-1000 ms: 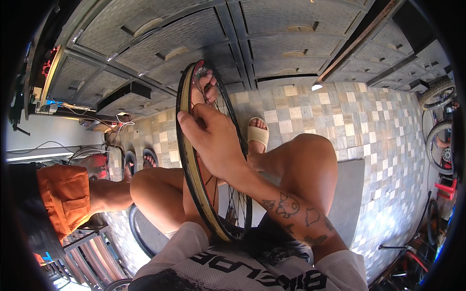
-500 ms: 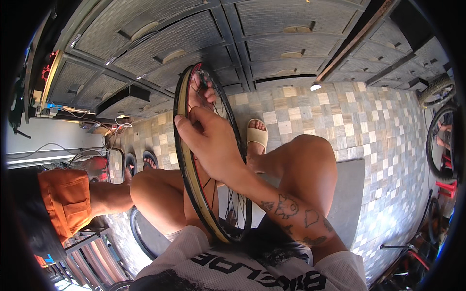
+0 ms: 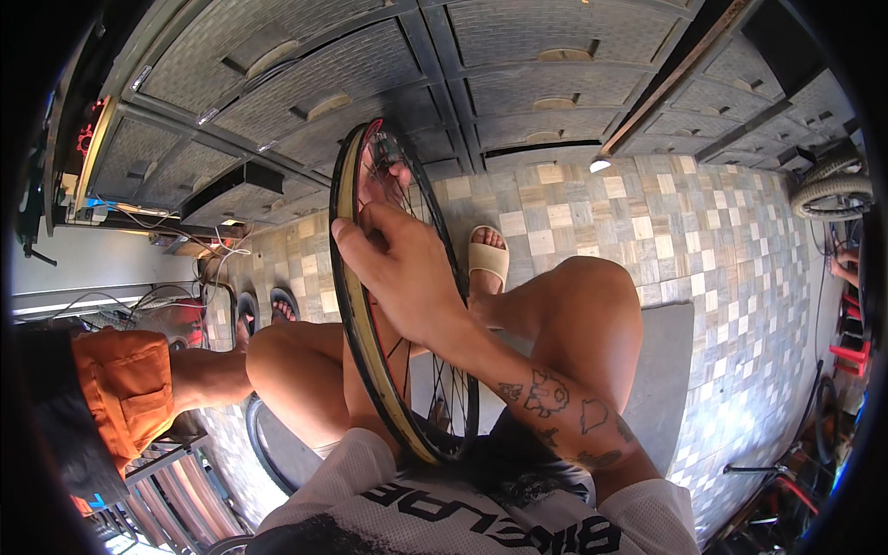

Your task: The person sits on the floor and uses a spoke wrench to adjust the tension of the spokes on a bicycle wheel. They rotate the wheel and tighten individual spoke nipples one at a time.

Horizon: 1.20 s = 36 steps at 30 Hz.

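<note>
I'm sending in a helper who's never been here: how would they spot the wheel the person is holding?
Find the grey drawers along the top, then look down between the bare knees. There is a spoked wheel, its tan rim band setting it apart from the tyres at the right edge.

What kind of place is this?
Likely a bike repair shop or home workshop: spoked wheel gripped by the right hand, more tyres at far right, grey drawers ahead.
</note>
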Motion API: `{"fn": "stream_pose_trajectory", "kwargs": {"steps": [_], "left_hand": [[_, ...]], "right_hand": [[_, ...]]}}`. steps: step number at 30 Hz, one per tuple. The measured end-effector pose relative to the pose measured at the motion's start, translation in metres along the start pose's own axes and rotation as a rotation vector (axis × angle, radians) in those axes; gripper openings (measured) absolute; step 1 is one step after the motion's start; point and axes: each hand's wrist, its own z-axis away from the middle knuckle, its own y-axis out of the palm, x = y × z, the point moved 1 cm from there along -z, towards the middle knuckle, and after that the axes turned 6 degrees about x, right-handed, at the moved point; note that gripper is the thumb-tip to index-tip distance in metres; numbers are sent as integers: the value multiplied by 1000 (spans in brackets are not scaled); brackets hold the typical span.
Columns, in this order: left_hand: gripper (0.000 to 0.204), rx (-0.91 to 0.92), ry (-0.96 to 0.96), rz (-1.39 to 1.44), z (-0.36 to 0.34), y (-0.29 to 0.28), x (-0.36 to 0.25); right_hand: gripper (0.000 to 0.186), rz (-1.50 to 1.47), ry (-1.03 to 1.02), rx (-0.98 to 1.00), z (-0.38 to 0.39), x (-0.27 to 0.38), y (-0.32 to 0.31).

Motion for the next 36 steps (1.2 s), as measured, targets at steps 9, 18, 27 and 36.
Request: {"fn": "stream_pose_trajectory", "kwargs": {"steps": [9,18,27,36], "left_hand": [[23,-125,622,-480,-18,-39,16],[28,-17,739,-522,78,0,0],[30,68,547,-414,83,23,-7],[33,105,506,-388,82,16,-11]], "right_hand": [[38,-87,39,22,2,-3,-1],[32,-42,13,16,4,-1,0],[35,-26,24,9,6,2,-3],[36,2,-21,-28,6,1,-3]]}}
